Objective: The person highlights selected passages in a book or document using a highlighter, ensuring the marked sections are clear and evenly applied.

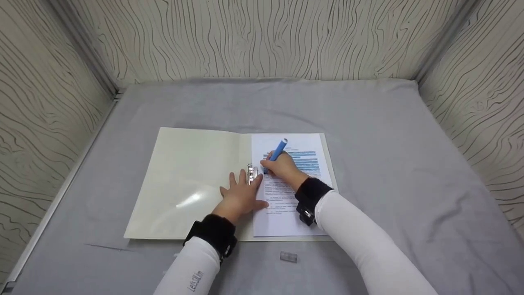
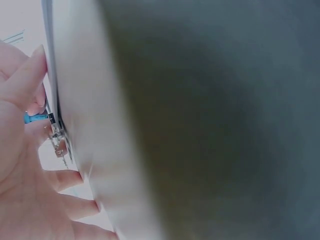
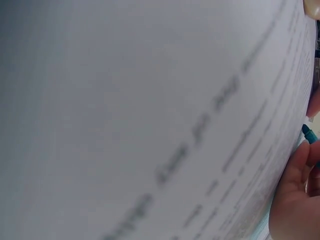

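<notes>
An open cream folder (image 1: 188, 180) lies on the grey cloth, with a printed sheet (image 1: 292, 213) clipped on its right half. Several upper lines of the sheet are marked blue. My right hand (image 1: 282, 167) grips a blue highlighter (image 1: 278, 150) with its tip on the sheet's left margin; the tip (image 3: 308, 133) shows at the right wrist view's edge. My left hand (image 1: 241, 194) lies flat with spread fingers on the folder's spine, touching the metal clip (image 1: 251, 172). The left wrist view shows the clip (image 2: 56, 137) beside my fingers (image 2: 25, 75).
A small clear pen cap (image 1: 288, 257) lies on the cloth near the front edge, between my forearms. Wood-grain patterned walls (image 1: 262, 37) close in the table at the back and both sides. Grey cloth (image 1: 409, 164) spreads right of the folder.
</notes>
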A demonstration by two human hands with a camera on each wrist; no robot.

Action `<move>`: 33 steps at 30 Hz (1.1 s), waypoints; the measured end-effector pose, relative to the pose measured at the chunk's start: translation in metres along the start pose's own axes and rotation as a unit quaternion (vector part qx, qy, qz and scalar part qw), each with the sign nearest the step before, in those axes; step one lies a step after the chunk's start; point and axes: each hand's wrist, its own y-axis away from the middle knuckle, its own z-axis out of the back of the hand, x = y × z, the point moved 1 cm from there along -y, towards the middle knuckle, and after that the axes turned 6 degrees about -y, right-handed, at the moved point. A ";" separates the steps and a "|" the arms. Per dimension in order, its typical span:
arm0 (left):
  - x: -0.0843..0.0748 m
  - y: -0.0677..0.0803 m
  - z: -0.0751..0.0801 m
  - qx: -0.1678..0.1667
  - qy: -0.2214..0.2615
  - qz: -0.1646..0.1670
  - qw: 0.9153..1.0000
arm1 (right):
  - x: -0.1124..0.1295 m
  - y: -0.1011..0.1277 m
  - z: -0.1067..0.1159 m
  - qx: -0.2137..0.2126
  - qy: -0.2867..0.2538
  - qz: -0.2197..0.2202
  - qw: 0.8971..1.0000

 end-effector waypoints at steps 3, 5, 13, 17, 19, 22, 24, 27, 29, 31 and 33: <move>0.000 0.001 0.001 -0.001 0.000 -0.001 1.000 | 0.003 0.000 -0.002 -0.006 0.025 -0.004 1.000; 0.000 0.001 0.001 -0.002 0.001 -0.001 1.000 | 0.005 0.000 -0.003 -0.013 0.036 -0.007 0.999; 0.002 -0.001 -0.001 -0.010 0.005 -0.003 1.000 | 0.006 0.001 -0.004 -0.021 0.042 0.014 0.999; 0.002 -0.001 -0.002 -0.011 0.009 -0.004 1.000 | 0.005 0.001 -0.003 -0.023 0.040 0.013 0.999; 0.001 0.000 -0.002 -0.010 0.008 -0.003 1.000 | 0.004 0.001 -0.002 -0.022 0.040 0.005 0.999; 0.001 0.000 -0.001 -0.009 0.008 -0.001 1.000 | 0.003 0.001 -0.001 -0.019 0.036 -0.004 0.999; 0.001 0.000 -0.001 -0.009 0.007 0.000 1.000 | 0.003 0.001 0.000 -0.016 0.035 -0.010 0.999; 0.001 0.000 -0.001 -0.009 0.009 0.000 1.000 | 0.003 0.001 0.002 -0.015 0.036 -0.018 0.999; 0.000 0.000 -0.001 -0.009 0.009 0.000 1.000 | 0.002 0.001 0.003 -0.016 0.037 -0.022 0.999; 0.000 0.000 -0.001 -0.009 0.008 0.001 1.000 | 0.001 0.000 0.004 -0.017 0.039 -0.023 0.999; 0.000 0.000 -0.001 -0.009 0.006 0.002 1.000 | 0.001 0.000 0.005 -0.019 0.042 -0.018 0.999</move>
